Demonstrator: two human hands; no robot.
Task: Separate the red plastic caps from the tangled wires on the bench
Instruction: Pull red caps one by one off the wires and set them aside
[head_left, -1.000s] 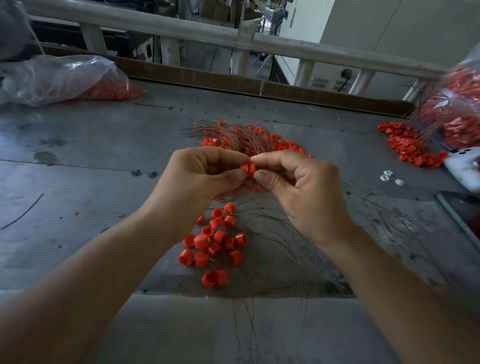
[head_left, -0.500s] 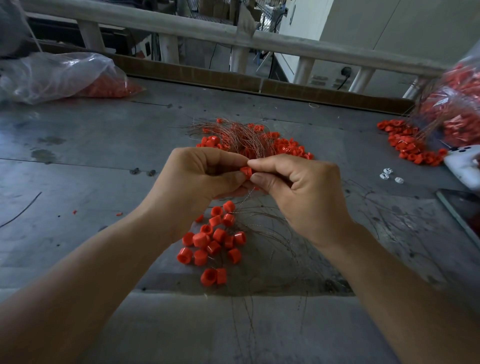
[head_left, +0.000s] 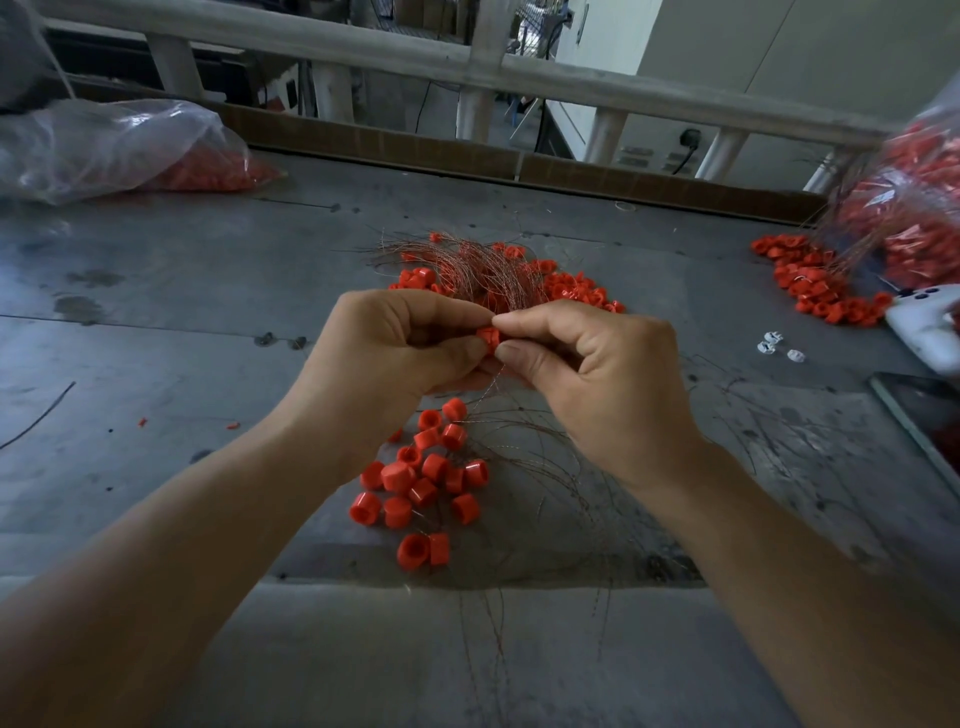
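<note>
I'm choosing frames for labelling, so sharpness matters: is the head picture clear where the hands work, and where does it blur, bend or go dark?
Head view: the red cap pinched by the left hand and right hand is sharp; the bag of caps at the right edge is smeared; the railing curves slightly with wide-angle distortion; the forearms near the bottom lie in shade.

This is a small factory workshop. A scuffed, stained grey metal bench (head_left: 156, 364) carries loose heaps of small red plastic caps (head_left: 421, 483) and thin coppery wires (head_left: 483, 270). A clear plastic bag of caps (head_left: 119, 145) lies at ten o'clock and another clear bag (head_left: 914, 208) at two. A pale painted rail (head_left: 363, 52) crosses at twelve.
</note>
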